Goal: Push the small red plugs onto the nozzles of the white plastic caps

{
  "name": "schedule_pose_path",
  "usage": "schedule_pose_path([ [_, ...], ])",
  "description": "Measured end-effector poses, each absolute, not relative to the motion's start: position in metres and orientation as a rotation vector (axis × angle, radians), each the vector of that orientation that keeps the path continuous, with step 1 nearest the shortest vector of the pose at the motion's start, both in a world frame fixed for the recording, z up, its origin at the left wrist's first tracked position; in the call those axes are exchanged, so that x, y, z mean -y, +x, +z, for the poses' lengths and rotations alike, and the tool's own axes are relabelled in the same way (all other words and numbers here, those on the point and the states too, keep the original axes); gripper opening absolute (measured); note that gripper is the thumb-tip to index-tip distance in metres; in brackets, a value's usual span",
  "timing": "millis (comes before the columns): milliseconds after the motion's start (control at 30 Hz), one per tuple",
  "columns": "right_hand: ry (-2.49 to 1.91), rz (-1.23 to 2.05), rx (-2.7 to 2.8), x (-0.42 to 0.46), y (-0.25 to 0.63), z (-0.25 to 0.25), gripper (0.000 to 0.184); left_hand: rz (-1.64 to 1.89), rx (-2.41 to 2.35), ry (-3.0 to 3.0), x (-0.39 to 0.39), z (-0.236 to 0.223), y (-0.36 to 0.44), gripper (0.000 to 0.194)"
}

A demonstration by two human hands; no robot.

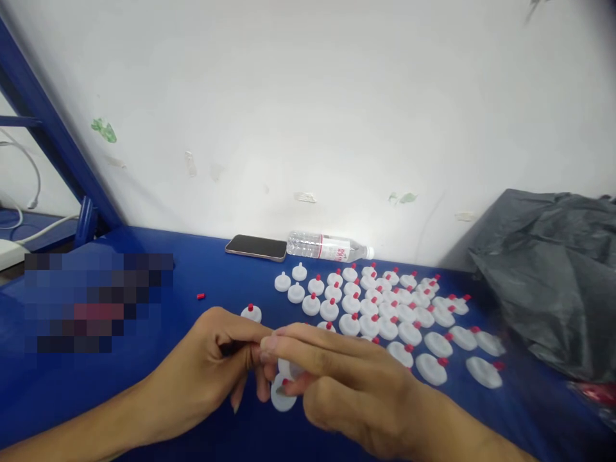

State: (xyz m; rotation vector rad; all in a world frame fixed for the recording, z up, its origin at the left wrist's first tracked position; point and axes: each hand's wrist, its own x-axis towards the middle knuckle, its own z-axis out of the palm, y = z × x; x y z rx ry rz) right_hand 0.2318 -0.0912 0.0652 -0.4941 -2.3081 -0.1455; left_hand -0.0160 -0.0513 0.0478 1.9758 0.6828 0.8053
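Both hands meet low in the middle of the head view over a blue table (144, 398). My right hand (337, 378) pinches a white plastic cap (283, 393) with a small red tip showing at its fingers. My left hand (212, 366) is closed, its fingertips pressed against the same cap from the left. Just beyond the hands lie several white caps with red tips (385, 308), spread in rough rows toward the right. One such cap (251, 312) stands alone behind my left hand.
A loose red tip (201, 296) lies on the table to the left. A phone (256, 248) and a lying water bottle (330, 247) rest against the white wall. A black plastic bag (553, 276) fills the right side. A blurred patch covers the left.
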Motion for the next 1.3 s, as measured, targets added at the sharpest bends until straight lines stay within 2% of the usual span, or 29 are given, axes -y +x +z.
schedule_pose_path([
  [67, -0.513, -0.16, 2.266, 0.084, 0.231, 0.069, 0.033, 0.812, -0.683, 1.925, 0.044, 0.053, -0.016, 0.039],
  [200, -0.72, -0.224, 2.221, 0.068, 0.234, 0.071, 0.018, 1.156, -0.807, 2.301, 0.029, 0.061, -0.021, 0.016],
  [267, -0.849, -0.205, 2.21, 0.064, 0.236, 0.071, 0.015, 1.23, -0.845, 2.533, 0.022, 0.058, -0.026, 0.023],
  [400, -1.043, -0.167, 2.303, 0.06, 0.236, 0.067, 0.027, 1.056, -0.987, 2.866, 0.014, 0.042, -0.033, 0.043],
  [600, -1.235, -0.197, 2.421, 0.054, 0.231, 0.051, 0.047, 0.747, -1.066, 2.856, 0.012, 0.026, -0.032, 0.061],
  [800, -1.298, -0.169, 2.391, 0.047, 0.225, 0.045, 0.052, 0.894, -1.247, 2.848, 0.007, 0.052, -0.036, 0.045],
  [967, -1.286, -0.119, 2.421, 0.047, 0.225, 0.052, 0.054, 0.689, -1.67, 2.898, -0.004, 0.083, -0.057, 0.027],
  [1300, -1.108, -0.161, 2.251, 0.052, 0.229, 0.071, 0.041, 0.471, -1.616, 2.874, -0.003, 0.063, -0.071, 0.028],
])
